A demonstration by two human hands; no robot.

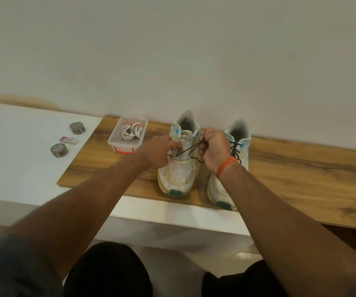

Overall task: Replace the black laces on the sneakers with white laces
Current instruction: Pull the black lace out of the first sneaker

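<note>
Black lace [188, 149] runs loose across the tongue of the left sneaker [178, 168] and up into the right hand [213, 152], whose curled fingers grip it just beside the shoe's collar. The left hand [158, 153] rests on the shoe's other flank, fingertips pinching at the eyelet strip where the lace crosses. An orange band [226, 166] circles the right wrist. Just beside stands the right sneaker [235, 159], its black lacing in place, both shoes toes toward the person on a wooden board [301, 179]. Left of them on the board sits a clear plastic box [127, 133] with red clasps, holding a coil of white laces [132, 131]. Well apart, on the white surface [12, 146], lie two round tins [77, 127] and a small packet [68, 139].
</note>
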